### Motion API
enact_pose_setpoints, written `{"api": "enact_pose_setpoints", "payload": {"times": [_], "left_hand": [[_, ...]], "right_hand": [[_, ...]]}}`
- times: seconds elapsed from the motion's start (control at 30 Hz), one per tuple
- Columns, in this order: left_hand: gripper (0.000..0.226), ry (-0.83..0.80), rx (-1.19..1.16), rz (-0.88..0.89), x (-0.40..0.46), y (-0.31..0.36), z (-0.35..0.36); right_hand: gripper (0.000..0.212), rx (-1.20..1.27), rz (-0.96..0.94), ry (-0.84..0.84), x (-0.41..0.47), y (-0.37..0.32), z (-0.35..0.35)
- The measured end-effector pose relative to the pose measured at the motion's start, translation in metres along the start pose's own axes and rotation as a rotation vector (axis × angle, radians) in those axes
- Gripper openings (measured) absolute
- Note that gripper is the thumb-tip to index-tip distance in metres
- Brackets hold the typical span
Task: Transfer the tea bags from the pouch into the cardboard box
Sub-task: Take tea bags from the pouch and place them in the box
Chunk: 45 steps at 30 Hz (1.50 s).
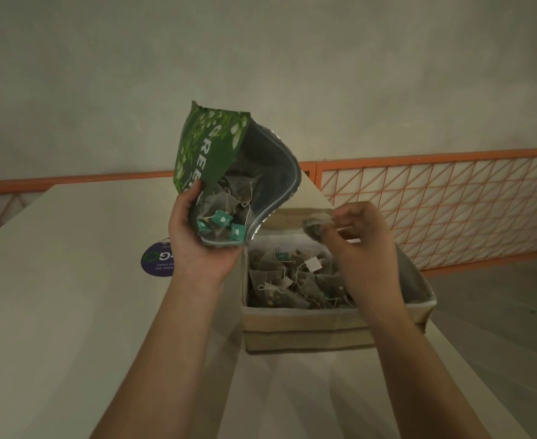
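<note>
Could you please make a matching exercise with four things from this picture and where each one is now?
Things:
1. pouch
2. single tea bag
3. pile of tea bags
4. round sticker

Places:
A. flat on the table, beside the left wrist
B. inside the cardboard box
C. pinched in the right hand, above the box
D. gripped in the left hand, mouth open

Pairs: 1-D, 2-C, 3-B, 4-A
</note>
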<state>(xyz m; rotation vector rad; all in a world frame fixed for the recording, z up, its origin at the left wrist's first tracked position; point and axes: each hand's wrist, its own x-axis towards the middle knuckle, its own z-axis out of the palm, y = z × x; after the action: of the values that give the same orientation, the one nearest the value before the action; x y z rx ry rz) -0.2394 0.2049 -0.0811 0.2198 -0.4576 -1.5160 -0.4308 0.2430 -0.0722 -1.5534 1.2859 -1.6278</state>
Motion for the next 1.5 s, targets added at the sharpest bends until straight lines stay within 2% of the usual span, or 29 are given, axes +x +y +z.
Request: {"api": "enact_pose_setpoints", "payload": {"times": [0.1,0.23,0.3,0.4,0.5,0.57,0.7,0.8,0.87,1.0,1.07,1.17,1.37,1.5], "left_hand": [[0.067,-0.014,0.012,0.005,0.0,0.002,0.002],[0.064,-0.016,0.021,0.0,-0.001,0.005,0.003],[0.062,-0.009,0.019,0.003,-0.001,0.006,0.002],[0.06,-0.008,0.029,-0.001,0.0,0.006,0.002],[0.06,-0.004,0.012,-0.014,-0.001,0.004,0.004],[0.058,0.018,0.0,-0.012,-0.002,0.003,0.006],[0.058,0.061,0.011,0.027,-0.003,-0.002,0.008],[0.063,0.07,0.061,0.022,-0.005,-0.004,0.011],[0.057,0.058,0.058,-0.009,-0.008,-0.005,0.013],[0.047,0.049,0.039,-0.04,-0.01,-0.005,0.013],[0.046,0.033,0.046,-0.042,-0.009,-0.005,0.014],[0.051,0.001,0.048,-0.032,-0.01,-0.004,0.016],[0.055,0.022,0.053,-0.048,-0.011,-0.006,0.017],[0.057,0.009,-0.02,-0.045,-0.009,-0.005,0.016]], "right_hand": [[0.02,-0.193,0.02,-0.126,0.0,0.008,-0.001],[0.016,-0.392,0.048,-0.411,-0.005,0.011,0.0],[0.025,-0.517,-0.011,-0.464,-0.007,0.012,0.0],[0.013,-0.655,-0.119,-0.593,-0.009,0.012,0.003],[0.021,-0.766,-0.088,-0.706,-0.009,0.012,0.004],[0.02,-0.76,-0.14,-0.616,-0.007,0.008,0.006],[0.016,-0.411,-0.266,-0.187,-0.008,-0.015,0.023],[0.016,-0.442,-0.506,-0.01,-0.006,-0.031,0.041],[0.019,-0.514,-0.581,0.011,-0.002,-0.037,0.055],[0.028,-0.785,-0.594,-0.032,0.003,-0.038,0.078],[0.023,-0.828,-0.603,-0.03,0.003,-0.034,0.08],[0.01,-0.641,-0.53,-0.017,0.006,-0.032,0.073],[0.015,0.029,-0.213,-0.073,0.006,-0.044,0.04],[0.013,0.169,-0.158,-0.016,0.001,-0.04,0.012]]}}
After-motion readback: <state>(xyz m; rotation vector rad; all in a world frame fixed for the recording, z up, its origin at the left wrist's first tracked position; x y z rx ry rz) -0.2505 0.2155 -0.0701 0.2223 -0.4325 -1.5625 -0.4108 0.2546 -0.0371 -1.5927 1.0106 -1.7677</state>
